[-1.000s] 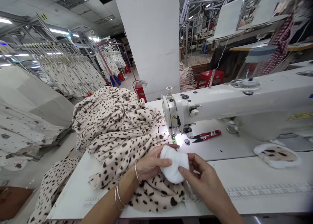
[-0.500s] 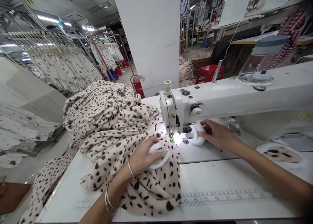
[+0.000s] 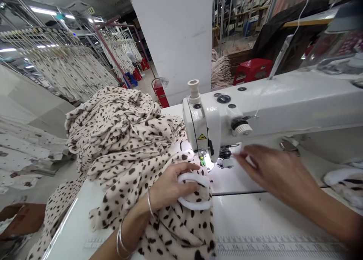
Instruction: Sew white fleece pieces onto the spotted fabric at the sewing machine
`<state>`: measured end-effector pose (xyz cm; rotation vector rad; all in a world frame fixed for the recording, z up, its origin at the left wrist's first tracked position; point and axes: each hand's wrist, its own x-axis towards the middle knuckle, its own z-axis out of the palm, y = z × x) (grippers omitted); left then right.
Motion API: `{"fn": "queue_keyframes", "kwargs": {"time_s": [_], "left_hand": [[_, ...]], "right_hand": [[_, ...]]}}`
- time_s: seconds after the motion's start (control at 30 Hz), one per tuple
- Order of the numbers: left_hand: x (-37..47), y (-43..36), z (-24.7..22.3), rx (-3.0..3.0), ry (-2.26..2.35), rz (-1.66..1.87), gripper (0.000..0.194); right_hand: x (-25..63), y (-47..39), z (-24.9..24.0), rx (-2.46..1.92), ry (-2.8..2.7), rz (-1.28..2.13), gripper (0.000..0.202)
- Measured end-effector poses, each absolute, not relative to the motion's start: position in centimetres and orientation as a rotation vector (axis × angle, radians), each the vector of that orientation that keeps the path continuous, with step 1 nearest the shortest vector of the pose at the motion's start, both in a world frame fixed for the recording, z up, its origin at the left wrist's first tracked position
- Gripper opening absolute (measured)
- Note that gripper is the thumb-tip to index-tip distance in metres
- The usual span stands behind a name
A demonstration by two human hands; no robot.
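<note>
A large heap of pale fabric with dark spots (image 3: 119, 127) covers the left of the white sewing table. Two bangles circle the wrist of my left hand (image 3: 172, 184), whose fingers grip a white-edged oval piece (image 3: 195, 205) lying on the spotted cloth, in front of the needle area. The sewing machine (image 3: 202, 127) has a lit, green-marked presser foot (image 3: 202, 161) just beyond that piece. My right hand (image 3: 266, 165) is blurred under the machine arm, thumb and fingertips close to a whitish thing beside the needle area; whether it holds this is unclear.
Another white-edged spotted piece (image 3: 347, 182) lies at the right edge. A printed ruler (image 3: 255, 246) runs along the table front. Behind stand a white pillar (image 3: 176, 40), a red stool (image 3: 252, 70) and racks of hanging garments (image 3: 68, 69). A cardboard box (image 3: 27, 220) is at lower left.
The view has shifted closer to the machine. My left hand and the oval piece are slightly further right. My right hand no longer visibly holds the white roll-like piece by the needle area.
</note>
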<state>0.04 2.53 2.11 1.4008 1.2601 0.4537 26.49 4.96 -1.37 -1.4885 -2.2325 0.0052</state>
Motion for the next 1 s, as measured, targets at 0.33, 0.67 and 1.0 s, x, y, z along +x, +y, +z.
{"fn": "queue_keyframes", "kwargs": {"time_s": [0.33,0.67,1.0], "left_hand": [[1.6,1.9,1.2,1.392,1.446,0.560,0.022],[2.2,1.7,0.1,1.562,1.585,0.677,0.012],[2.6,1.7,-0.8,1.523,1.609,0.730,0.011]], "right_hand": [[25.3,2.6,-3.5,-0.786,-2.460,-0.097,0.025],[23.9,-0.4,-2.0,-0.387,-2.738,0.065,0.024],[23.7,-0.6,-3.0,-0.421,-2.773,0.158,0.035]]}}
